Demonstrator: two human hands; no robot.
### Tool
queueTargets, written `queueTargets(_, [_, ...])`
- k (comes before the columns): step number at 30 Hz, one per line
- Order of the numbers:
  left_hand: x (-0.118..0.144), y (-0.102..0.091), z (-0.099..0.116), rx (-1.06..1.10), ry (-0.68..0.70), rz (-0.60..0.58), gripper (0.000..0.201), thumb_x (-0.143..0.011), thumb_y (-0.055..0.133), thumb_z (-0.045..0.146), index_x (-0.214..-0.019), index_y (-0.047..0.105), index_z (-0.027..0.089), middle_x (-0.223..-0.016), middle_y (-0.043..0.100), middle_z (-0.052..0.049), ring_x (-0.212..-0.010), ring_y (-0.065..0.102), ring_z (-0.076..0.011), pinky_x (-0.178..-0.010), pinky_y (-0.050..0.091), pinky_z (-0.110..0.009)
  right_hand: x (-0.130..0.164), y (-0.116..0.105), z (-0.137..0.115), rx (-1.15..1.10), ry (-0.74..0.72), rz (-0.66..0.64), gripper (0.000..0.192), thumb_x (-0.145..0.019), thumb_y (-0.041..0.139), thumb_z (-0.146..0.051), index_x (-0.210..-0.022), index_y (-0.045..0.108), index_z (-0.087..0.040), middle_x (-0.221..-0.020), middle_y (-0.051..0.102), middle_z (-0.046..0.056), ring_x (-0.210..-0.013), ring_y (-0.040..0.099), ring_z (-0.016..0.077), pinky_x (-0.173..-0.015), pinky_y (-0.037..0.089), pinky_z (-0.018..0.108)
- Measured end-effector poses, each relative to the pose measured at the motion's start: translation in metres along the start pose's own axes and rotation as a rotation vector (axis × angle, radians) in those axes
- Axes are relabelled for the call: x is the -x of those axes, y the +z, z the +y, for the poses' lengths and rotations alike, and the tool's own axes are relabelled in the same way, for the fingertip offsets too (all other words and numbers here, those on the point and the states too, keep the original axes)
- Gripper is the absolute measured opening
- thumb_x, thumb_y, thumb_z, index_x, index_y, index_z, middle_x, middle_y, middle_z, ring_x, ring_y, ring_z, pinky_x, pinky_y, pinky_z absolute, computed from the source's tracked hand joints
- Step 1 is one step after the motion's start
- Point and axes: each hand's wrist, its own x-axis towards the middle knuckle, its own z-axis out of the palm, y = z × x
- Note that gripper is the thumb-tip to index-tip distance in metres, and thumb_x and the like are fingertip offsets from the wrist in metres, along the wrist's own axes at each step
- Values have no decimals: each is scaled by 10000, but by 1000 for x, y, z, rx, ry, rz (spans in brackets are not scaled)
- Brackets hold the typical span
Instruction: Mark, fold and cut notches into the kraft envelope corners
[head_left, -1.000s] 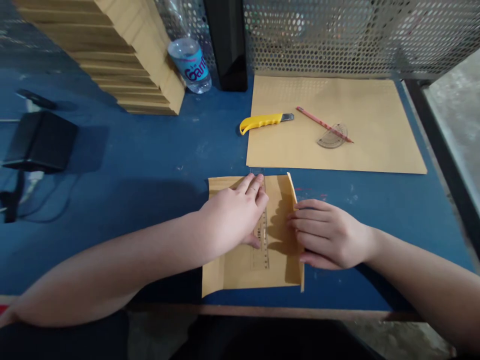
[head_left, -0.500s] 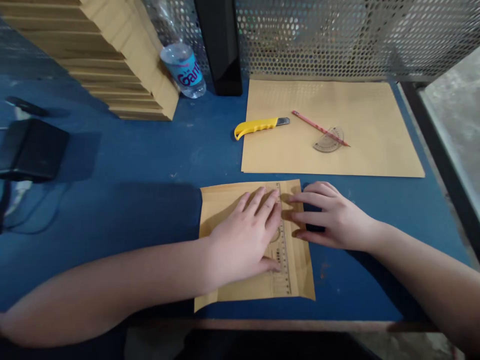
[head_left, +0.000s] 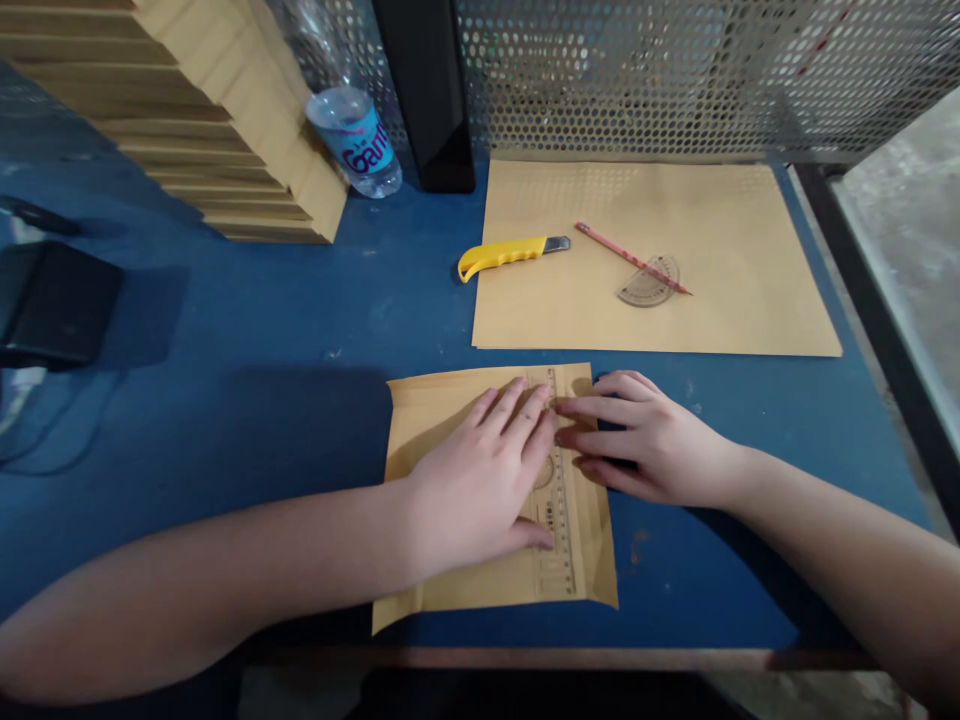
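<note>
My left hand (head_left: 480, 482) lies flat with fingers spread, pressing on a clear plastic ruler (head_left: 556, 565). Beneath the ruler is a sheet of brown paper (head_left: 429, 412) with creased, slightly raised edges. The ruler runs up and down the sheet near its right side, and my palm and fingers hide part of it. At the sheet's right edge is my right hand (head_left: 660, 440), fingers stretched out and apart. Its fingertips reach over the edge strip, close to the ruler and the left fingertips; nothing shows in its grasp.
Behind the sheet lies larger brown board (head_left: 735, 250) carrying a pink pencil (head_left: 611, 243) over a clear protractor (head_left: 645, 288). A yellow cutter knife (head_left: 502, 255) overlaps its left edge, blade out. A water bottle (head_left: 360, 145), stacked brown folded paper (head_left: 247, 130) and a black box (head_left: 56, 300) stand leftward.
The right fingertips have slid a little left across the paper's edge strip, closer to the ruler. My left hand stays flat on the ruler. The whole view has shifted slightly.
</note>
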Motion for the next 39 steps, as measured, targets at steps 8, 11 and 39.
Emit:
queueTargets(8, [-1,-2,0,-16,11,-18,1245,-866,674,845,-1659,324,-49,-1734,192,-332,-1629,202,-522,-1322,281,-640,1,1,0,3,-1,3,228,-1010,649,-254,-1198,775,-223,-1373,726,105,-1186,602,293,-1027,520,486])
queueTargets(11, [-1,-2,-1,-7,8,-13,1232,-870,676,839,-1664,324,-35,-1737,200,-322,-1635,198,-512,-1323,278,-638,1,1,1,2,-2,3,241,-1002,655,-245,-1208,778,-221,-1373,728,111,-1187,612,291,-1018,528,486])
queueTargets(39, [-2,-6,-1,-10,-5,-61,1238,-875,679,831,-1673,295,-34,-1755,180,-319,-1644,176,-509,-1341,238,-621,1,3,3,8,-20,11,230,-1014,649,-249,-1196,786,-213,-1367,731,108,-1194,606,301,-1020,519,488])
